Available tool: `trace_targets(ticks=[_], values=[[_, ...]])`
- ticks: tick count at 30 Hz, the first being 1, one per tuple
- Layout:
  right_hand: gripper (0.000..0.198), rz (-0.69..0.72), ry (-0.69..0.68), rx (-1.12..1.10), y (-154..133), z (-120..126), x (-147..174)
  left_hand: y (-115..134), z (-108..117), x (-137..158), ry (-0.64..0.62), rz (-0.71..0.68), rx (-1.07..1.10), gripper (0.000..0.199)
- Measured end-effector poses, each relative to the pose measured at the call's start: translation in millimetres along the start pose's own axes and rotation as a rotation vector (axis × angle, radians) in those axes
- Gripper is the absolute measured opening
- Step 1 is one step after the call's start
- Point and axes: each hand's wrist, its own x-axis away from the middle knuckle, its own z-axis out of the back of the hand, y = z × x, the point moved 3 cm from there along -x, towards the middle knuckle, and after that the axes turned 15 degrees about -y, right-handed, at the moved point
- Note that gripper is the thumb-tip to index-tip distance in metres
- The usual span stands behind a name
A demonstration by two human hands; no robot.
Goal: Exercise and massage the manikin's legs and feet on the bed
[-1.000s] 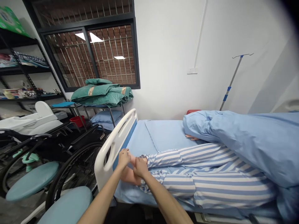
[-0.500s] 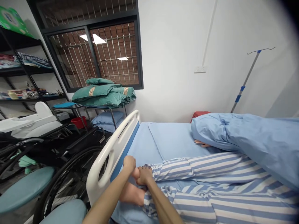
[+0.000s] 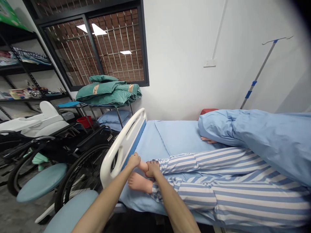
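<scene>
My left hand [image 3: 134, 160] is closed round the toe end of the far foot [image 3: 143, 166] of a figure lying on the bed. My right hand [image 3: 153, 168] wraps the ankle of that same foot, at the cuff of the blue-and-white striped trousers [image 3: 184, 161]. Between my two hands a strip of the foot shows; its toes are hidden. The other bare foot [image 3: 139, 183] rests on the blue sheet [image 3: 175, 136] below my wrists, untouched by my fingers. A light blue quilt [image 3: 262, 136] covers the figure's upper part, with some fingers [image 3: 208, 140] peeking out.
The white bed end board [image 3: 107, 165] stands just left of my hands. Beyond it are a wheelchair [image 3: 80, 174], pale green stools [image 3: 42, 183] and a rack with green bedding [image 3: 109, 94]. An IV pole [image 3: 259, 74] rises behind the bed.
My view has tilted down and shifted slightly, showing more of the near foot and the bed's front edge. Both hands keep their hold on the far foot and ankle.
</scene>
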Motion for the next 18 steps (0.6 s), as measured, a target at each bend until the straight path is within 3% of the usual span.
trace_targets(ticks=[7,12,18], values=[[0.058,0.025,0.005,0.01,0.3,1.0,1.6,-3.5,12.5,14.7,-0.007,-0.021,-0.128,0.046],[0.061,0.028,0.036,-0.006,3.3,-4.6,-3.5,13.6,21.0,-3.9,-0.071,0.01,-0.217,0.033],[0.064,0.015,0.045,-0.008,5.0,-7.5,-7.4,29.5,16.1,-30.2,-0.133,0.053,-0.227,0.021]])
